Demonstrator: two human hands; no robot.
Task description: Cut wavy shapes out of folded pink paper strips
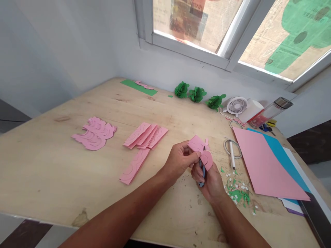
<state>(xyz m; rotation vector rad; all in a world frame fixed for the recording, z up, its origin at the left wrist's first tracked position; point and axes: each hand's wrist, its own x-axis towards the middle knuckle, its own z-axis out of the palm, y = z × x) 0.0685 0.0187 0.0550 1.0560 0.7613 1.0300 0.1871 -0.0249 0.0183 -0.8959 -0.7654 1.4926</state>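
Observation:
My left hand (182,156) pinches a pink paper piece (196,144) with curved lines drawn on it. Blue-handled scissors (201,175) are in my right hand (210,182), their blades at the paper between its upper part and a rounded lobe. A thin pink offcut sticks up behind the paper. To the left of my hands, folded pink strips (146,135) with drawn curves lie in a fanned group, with one more strip (134,166) below them. Farther left is a pile of cut pink scalloped shapes (95,133).
Green paper scraps (239,195) and a white pen (232,155) lie right of my hands, beside large pink sheets (269,162). Green paper puffs (197,94), a small fan (236,105) and a bottle (271,112) stand along the wall. A green strip (138,87) lies at the back.

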